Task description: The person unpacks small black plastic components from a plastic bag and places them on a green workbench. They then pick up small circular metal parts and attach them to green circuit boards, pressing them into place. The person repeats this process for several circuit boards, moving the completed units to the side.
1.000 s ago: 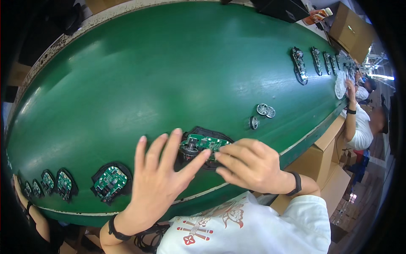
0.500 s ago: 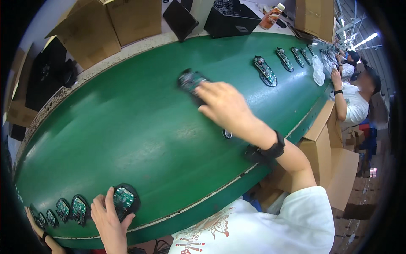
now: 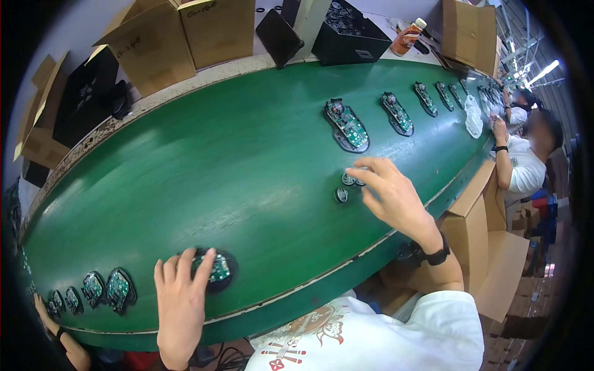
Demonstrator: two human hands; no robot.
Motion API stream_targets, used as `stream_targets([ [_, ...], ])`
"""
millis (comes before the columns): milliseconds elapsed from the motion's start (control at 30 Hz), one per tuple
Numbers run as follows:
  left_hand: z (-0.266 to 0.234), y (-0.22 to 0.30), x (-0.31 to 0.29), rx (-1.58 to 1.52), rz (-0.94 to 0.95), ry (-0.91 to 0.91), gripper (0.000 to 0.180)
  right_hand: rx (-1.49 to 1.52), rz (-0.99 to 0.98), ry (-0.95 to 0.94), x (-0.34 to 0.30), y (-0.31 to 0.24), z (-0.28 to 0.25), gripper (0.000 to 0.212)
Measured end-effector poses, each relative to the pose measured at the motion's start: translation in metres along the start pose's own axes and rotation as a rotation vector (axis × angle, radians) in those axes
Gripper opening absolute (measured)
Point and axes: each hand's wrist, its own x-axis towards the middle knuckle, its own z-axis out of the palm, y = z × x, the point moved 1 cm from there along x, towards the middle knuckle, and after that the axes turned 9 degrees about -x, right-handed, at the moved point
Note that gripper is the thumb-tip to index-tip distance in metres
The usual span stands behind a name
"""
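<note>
My left hand (image 3: 181, 300) lies over the left side of a rounded black plastic housing (image 3: 226, 279) with a green circuit board in it. Its fingers are stretched out, and one fingertip touches the board. The thumb cannot be made out. Farther right, my right hand (image 3: 399, 201) hovers open, fingers apart, by a few small round black-rimmed parts (image 3: 341, 195). One of these is partly covered by the fingers. Beyond that hand lies a long black housing with a green board (image 3: 349, 128), apart from it.
More board-fitted housings (image 3: 397, 114) run in a row toward the far right, and several (image 3: 119, 289) sit at the left. Cardboard boxes (image 3: 151, 52), a black bin (image 3: 352, 43) and an orange bottle (image 3: 408, 37) line the back. A co-worker (image 3: 526, 157) is at the right.
My right hand has let go of the long housing, now lying at the back, and come nearer to the round parts. The rounded housing has shifted right and away with my left hand.
</note>
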Motion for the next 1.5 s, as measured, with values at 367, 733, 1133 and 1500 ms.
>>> stream_targets([
  [367,0.027,0.028,0.049,-0.110,0.441,0.125,0.061,-0.010,-0.042,0.022,0.010,0.001,0.013,0.029],
  [733,0.029,0.015,0.036,-0.191,0.212,0.093,0.067,0.415,-0.266,-0.129,0.048,-0.088,0.012,0.037],
  [1133,0.040,0.018,0.032,-0.207,0.225,0.180,0.046,0.154,-0.608,-0.068,0.061,-0.131,0.032,0.050],
  [1500,0.037,0.016,0.032,-0.239,0.229,0.133,0.047,0.015,-0.588,-0.003,0.056,-0.138,0.028,0.051],
])
